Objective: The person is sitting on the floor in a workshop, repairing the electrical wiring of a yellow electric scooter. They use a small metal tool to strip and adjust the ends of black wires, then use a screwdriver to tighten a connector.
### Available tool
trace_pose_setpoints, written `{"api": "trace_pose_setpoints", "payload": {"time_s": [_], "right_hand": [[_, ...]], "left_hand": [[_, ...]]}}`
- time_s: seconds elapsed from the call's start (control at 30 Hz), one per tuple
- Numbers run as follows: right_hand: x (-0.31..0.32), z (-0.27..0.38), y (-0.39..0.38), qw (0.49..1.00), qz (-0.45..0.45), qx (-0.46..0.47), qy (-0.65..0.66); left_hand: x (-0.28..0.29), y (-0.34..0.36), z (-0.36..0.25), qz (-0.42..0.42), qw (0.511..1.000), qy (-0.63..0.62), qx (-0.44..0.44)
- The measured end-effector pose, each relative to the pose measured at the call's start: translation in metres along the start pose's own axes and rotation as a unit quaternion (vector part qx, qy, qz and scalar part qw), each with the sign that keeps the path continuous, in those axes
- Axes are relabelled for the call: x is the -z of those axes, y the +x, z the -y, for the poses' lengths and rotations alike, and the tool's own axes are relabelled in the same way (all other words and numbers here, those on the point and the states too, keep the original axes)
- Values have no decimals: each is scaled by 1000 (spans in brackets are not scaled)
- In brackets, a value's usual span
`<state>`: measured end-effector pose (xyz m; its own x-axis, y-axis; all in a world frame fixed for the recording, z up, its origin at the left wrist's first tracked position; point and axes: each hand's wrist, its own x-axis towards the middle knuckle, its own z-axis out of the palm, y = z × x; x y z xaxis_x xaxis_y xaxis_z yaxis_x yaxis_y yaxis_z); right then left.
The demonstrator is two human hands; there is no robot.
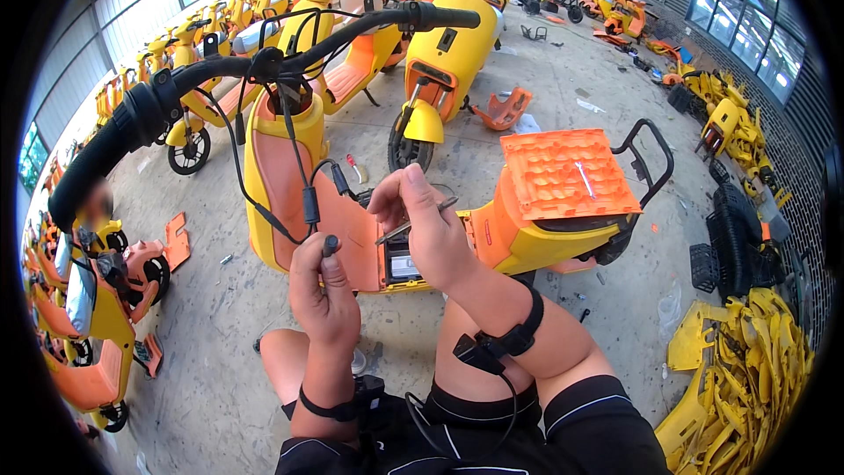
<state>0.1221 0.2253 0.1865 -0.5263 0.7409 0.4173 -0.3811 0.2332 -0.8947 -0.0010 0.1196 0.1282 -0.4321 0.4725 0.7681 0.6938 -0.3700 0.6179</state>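
A yellow and orange electric scooter [527,237] stands in front of me, its black handlebar [290,53] crossing the upper left. My left hand [323,290] is closed around the black plug end of a cable [309,202] that hangs down from the handlebar. My right hand [426,224] pinches a thin metal tool [413,224], like tweezers or a small screwdriver, with its tip pointing left toward the plug. Both hands hover over the scooter's orange footboard [352,246]. A screw or small metal part lies on the orange ribbed seat base [563,176].
Rows of yellow and orange scooters [413,0] fill the concrete floor behind and to the left. A heap of yellow plastic panels [747,369] lies at the right, with black baskets [730,246] beside it. Loose orange parts [501,110] are scattered on the floor.
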Motion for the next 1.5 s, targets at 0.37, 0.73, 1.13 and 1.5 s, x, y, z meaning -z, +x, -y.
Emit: {"api": "trace_pose_setpoints", "payload": {"time_s": [0.37, 0.73, 1.13, 1.5], "right_hand": [[9, 8, -7, 994, 90, 13, 62], [-4, -3, -1, 986, 78, 142, -42], [-6, 2, -2, 981, 103, 166, -22], [-9, -4, -4, 987, 126, 79, 55]], "left_hand": [[0, -1, 1, -3, 999, -28, 20], [-2, -3, 8, -12, 1000, -9, 5], [0, -1, -4, -14, 998, -41, 48], [0, -1, -4, -21, 998, -36, 49]]}}
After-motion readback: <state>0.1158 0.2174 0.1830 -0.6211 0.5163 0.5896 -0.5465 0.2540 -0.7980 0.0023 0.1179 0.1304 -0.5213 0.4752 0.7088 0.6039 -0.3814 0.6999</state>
